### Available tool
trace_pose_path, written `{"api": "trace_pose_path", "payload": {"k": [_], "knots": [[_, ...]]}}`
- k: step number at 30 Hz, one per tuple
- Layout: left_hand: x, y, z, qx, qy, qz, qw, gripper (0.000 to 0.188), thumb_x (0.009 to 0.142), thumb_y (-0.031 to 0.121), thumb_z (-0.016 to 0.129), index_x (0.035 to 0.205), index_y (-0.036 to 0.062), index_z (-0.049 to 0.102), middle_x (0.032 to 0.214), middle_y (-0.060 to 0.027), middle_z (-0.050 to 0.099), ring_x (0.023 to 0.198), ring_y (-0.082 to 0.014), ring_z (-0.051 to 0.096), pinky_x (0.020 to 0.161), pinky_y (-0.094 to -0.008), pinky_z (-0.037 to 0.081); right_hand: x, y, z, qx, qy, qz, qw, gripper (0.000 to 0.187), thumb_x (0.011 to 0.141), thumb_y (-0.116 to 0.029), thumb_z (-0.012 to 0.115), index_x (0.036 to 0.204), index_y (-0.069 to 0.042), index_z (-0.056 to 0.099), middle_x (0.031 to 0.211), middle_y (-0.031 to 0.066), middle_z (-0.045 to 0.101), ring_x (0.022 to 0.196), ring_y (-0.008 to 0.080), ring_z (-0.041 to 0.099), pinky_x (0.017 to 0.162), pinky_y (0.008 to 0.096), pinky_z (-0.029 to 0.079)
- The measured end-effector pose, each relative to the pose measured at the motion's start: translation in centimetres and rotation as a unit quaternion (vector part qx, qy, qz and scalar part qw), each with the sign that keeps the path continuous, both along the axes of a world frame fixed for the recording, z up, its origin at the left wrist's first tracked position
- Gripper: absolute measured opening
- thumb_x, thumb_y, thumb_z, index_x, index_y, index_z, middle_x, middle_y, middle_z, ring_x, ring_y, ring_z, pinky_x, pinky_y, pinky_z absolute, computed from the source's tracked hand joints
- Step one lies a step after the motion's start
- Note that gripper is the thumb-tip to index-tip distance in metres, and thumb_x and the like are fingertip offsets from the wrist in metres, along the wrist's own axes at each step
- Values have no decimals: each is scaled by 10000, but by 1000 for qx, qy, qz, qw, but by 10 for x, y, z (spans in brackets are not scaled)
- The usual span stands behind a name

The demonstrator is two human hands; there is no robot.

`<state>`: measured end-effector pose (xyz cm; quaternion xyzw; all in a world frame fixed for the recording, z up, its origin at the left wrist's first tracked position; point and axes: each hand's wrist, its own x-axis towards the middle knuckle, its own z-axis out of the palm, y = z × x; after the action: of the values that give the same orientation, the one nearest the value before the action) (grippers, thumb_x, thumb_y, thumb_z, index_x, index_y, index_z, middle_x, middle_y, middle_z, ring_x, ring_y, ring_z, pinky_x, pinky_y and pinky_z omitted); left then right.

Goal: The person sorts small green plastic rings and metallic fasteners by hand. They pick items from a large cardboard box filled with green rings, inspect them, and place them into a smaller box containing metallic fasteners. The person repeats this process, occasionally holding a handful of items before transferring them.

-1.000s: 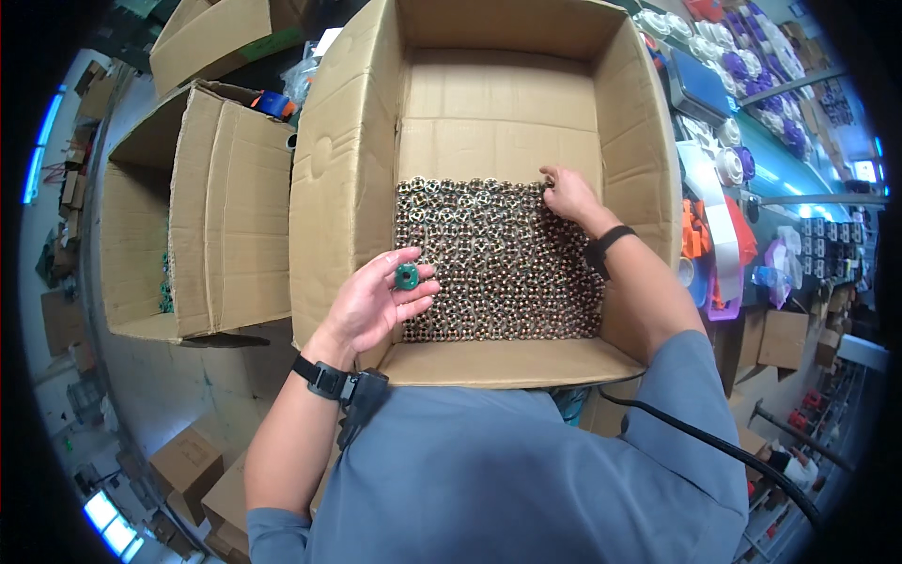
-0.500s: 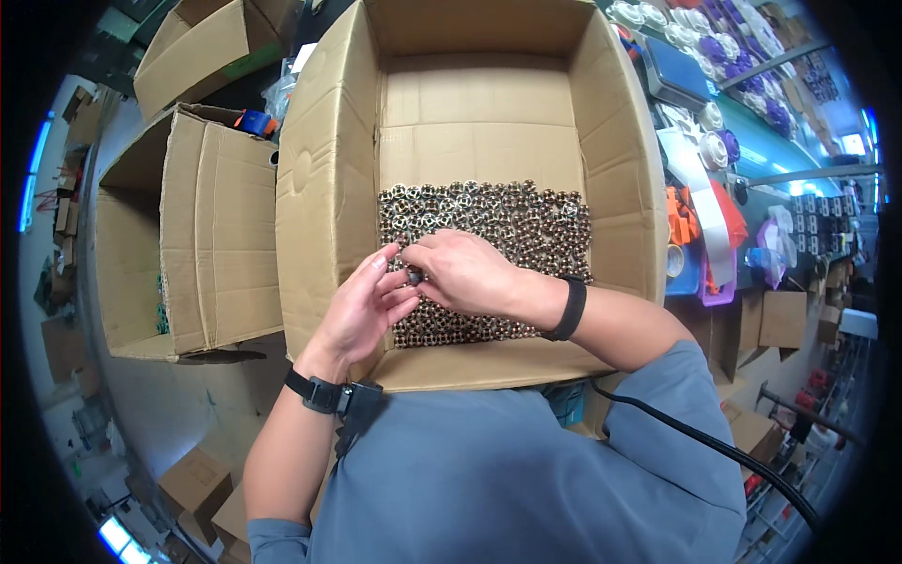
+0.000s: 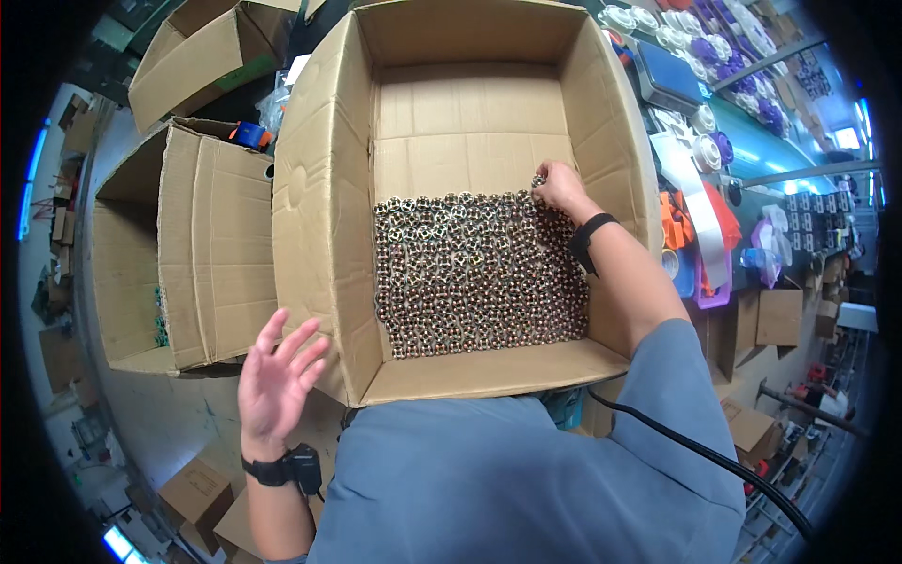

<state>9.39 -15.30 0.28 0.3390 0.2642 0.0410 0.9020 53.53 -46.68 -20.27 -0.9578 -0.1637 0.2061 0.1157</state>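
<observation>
A large cardboard box [image 3: 474, 160] stands in front of me. Its floor is covered by tightly packed rows of small round metal parts [image 3: 470, 282] with coppery spots, resembling motor stators. My right hand [image 3: 562, 188] reaches inside, at the far right end of the rows. Its fingers are pinched round one such metal part [image 3: 538, 180], which is partly hidden by them. Outside the box, off its near left corner, my left hand [image 3: 277, 381] is raised, palm up and fingers spread, with nothing in it.
Another cardboard box [image 3: 221, 244] stands to the left, green bits inside it; a third box [image 3: 202, 61] lies behind. On the right, a bench holds white and purple round parts [image 3: 719, 52], a blue-grey case [image 3: 669, 75] and orange pieces [image 3: 675, 221]. A black cable [image 3: 700, 454] crosses my right side.
My hands, earlier close together over the metal parts, have separated. The right has gone to the far right end of the rows with a metal part; the left has drawn back out of the box.
</observation>
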Motion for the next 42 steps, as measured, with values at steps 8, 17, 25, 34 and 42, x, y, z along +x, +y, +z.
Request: {"api": "trace_pose_path", "payload": {"k": [8,17,25,34,42], "knots": [[-69,33,9,-26,-31,113,993,598,1082,401,396,1554,56,268,1519,-298,378,1337,-413,502,1060,-482,516,6,-9,-15,-36,80,66,994,392,767,-120,623,1138,-93,748,1144,198,713,1099,350,675,970,410,527],[-143,100,23,80,31,130,988,431,1072,275,459,1442,56,446,1338,-206,587,1140,-308,638,958,-409,557,-54,6,49,104,18,91,990,425,865,-136,631,1274,-22,635,1259,200,670,1111,348,662,993,417,512],[-246,202,23,174,57,162,970,318,1047,176,506,1335,42,501,1221,-157,637,1058,-248,666,895,-378,575,-224,120,218,224,66,161,959,345,874,-62,633,1212,8,644,1055,142,694,959,243,681,878,342,540],[-377,358,74,367,178,-27,913,334,1000,108,587,1320,19,551,1198,-113,652,1031,-160,657,884,-297,549,-415,271,286,205,27,291,934,292,849,-73,694,1135,-14,676,1023,142,683,959,286,674,851,373,542],[-373,485,144,538,190,-180,802,388,959,116,633,1325,7,566,1184,-84,649,1031,-151,637,886,-286,526,-487,387,319,195,7,367,910,286,864,-86,690,1149,-58,670,1044,142,677,993,323,663,877,413,540]]}}
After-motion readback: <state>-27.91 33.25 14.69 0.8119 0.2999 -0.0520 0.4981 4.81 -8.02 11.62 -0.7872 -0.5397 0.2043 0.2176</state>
